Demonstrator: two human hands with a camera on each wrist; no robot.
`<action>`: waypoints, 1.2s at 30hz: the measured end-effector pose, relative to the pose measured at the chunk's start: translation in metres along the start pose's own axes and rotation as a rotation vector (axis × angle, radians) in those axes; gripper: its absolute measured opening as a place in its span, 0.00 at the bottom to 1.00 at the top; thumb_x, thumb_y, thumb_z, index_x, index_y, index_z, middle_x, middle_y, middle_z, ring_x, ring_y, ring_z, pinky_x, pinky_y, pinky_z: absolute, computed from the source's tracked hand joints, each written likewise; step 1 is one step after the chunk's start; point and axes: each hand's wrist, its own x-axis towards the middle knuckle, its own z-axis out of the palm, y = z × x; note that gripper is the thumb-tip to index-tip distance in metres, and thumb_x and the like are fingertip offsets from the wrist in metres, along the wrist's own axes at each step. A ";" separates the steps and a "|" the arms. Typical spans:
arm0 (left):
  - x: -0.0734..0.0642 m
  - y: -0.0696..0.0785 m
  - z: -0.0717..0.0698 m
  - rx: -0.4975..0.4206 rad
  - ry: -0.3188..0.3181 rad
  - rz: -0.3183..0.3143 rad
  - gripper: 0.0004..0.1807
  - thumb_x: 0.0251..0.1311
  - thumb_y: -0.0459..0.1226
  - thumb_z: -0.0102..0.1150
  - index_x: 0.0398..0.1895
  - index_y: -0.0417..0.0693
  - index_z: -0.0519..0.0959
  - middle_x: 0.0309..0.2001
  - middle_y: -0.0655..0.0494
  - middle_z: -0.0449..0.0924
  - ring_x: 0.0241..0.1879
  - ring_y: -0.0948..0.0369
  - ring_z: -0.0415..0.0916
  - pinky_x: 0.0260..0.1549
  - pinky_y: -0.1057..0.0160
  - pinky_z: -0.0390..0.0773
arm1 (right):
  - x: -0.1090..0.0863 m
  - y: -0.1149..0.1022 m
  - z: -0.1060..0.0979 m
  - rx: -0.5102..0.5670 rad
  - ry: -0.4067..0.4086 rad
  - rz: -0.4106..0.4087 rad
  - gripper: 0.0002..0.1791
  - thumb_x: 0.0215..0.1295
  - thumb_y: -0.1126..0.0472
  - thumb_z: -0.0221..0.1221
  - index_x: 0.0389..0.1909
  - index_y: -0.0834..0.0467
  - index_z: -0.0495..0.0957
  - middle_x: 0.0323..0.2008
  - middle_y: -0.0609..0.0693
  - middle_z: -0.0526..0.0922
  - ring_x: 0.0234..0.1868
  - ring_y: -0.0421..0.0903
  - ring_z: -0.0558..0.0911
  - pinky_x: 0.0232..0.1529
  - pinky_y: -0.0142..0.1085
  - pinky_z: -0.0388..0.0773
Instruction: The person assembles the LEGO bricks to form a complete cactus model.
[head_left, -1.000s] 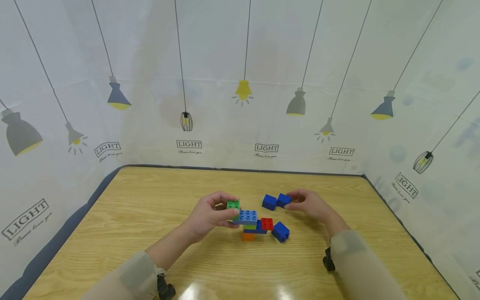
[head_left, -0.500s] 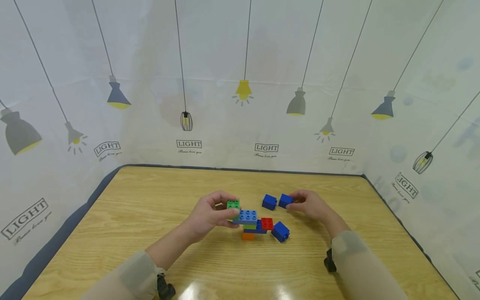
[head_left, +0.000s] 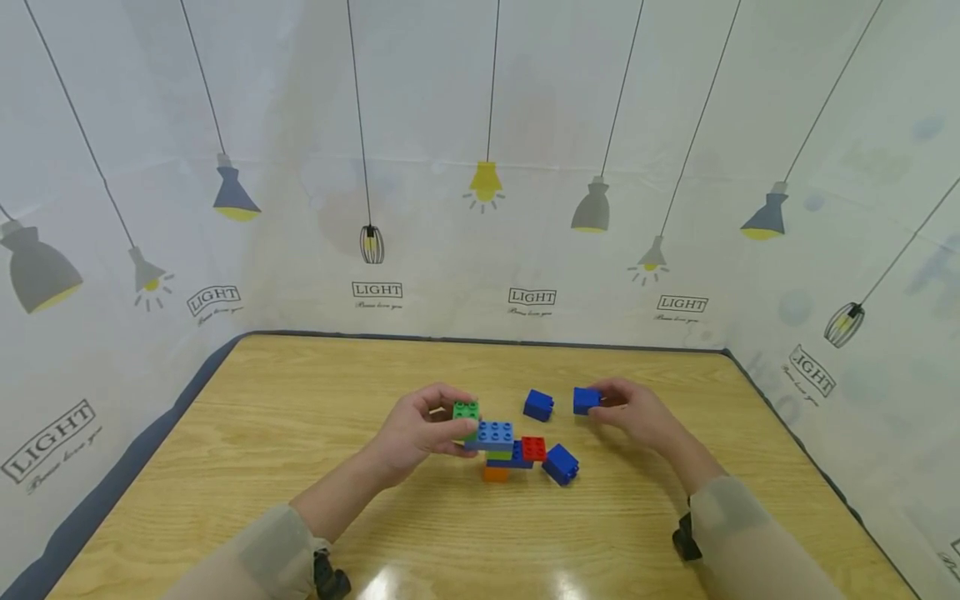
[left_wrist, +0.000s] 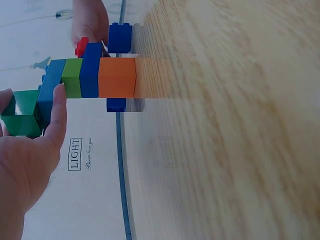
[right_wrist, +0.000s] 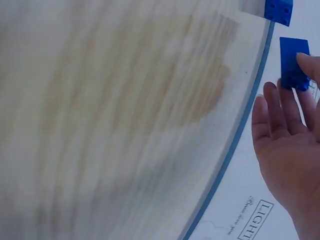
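Note:
My left hand (head_left: 412, 425) grips the green brick (head_left: 466, 410) at the top left end of a stack of toy building bricks. Below the green brick, the stack steps through a light blue brick (head_left: 495, 432), a lime green brick (left_wrist: 72, 77) and a dark blue brick (left_wrist: 90, 70) to an orange brick (head_left: 496, 473) at the bottom. A red brick (head_left: 533, 447) sits on the dark blue one's right end. My right hand (head_left: 633, 410) pinches a loose blue brick (head_left: 586, 401) between thumb and fingers; in the right wrist view this brick (right_wrist: 294, 57) has its studs toward the fingers.
Two more blue bricks lie loose on the wooden table (head_left: 315, 392): one blue brick (head_left: 538, 405) behind the stack, another blue brick (head_left: 561, 464) just right of it. A white printed curtain (head_left: 420, 125) surrounds the table's back and sides.
The blue brick in my right hand has moved right, away from the loose blue brick beside it, and has turned somewhat. My left hand and the stack stay in place.

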 end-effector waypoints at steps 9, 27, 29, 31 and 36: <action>0.000 -0.001 -0.001 0.005 0.006 -0.005 0.19 0.73 0.29 0.68 0.63 0.38 0.80 0.47 0.52 0.76 0.47 0.56 0.83 0.52 0.40 0.92 | -0.023 -0.020 -0.002 0.100 0.036 -0.133 0.26 0.79 0.56 0.67 0.74 0.55 0.79 0.68 0.62 0.81 0.66 0.62 0.84 0.60 0.42 0.90; 0.001 -0.002 -0.002 0.011 0.001 0.002 0.23 0.73 0.28 0.67 0.67 0.29 0.75 0.48 0.51 0.77 0.48 0.55 0.83 0.51 0.42 0.93 | -0.040 -0.070 0.022 0.269 0.008 -0.358 0.21 0.74 0.66 0.70 0.64 0.61 0.79 0.58 0.62 0.85 0.55 0.46 0.88 0.55 0.31 0.89; 0.001 -0.002 -0.001 0.010 0.005 -0.001 0.22 0.73 0.28 0.66 0.67 0.29 0.75 0.47 0.52 0.77 0.48 0.56 0.83 0.52 0.41 0.93 | -0.041 -0.073 0.025 0.277 0.004 -0.382 0.19 0.74 0.66 0.70 0.62 0.60 0.81 0.57 0.61 0.86 0.53 0.45 0.88 0.55 0.31 0.89; 0.001 -0.002 -0.001 0.006 0.007 -0.001 0.22 0.73 0.28 0.66 0.67 0.30 0.76 0.47 0.52 0.76 0.48 0.56 0.83 0.52 0.41 0.92 | -0.041 -0.076 0.028 0.280 0.006 -0.402 0.18 0.73 0.66 0.70 0.62 0.59 0.82 0.57 0.60 0.86 0.52 0.45 0.89 0.56 0.31 0.90; 0.001 -0.002 0.000 0.001 0.007 0.003 0.22 0.73 0.28 0.66 0.67 0.30 0.76 0.47 0.52 0.76 0.47 0.56 0.82 0.52 0.41 0.92 | -0.042 -0.086 0.036 0.297 0.013 -0.436 0.17 0.72 0.67 0.72 0.60 0.58 0.85 0.56 0.60 0.86 0.52 0.47 0.90 0.55 0.33 0.91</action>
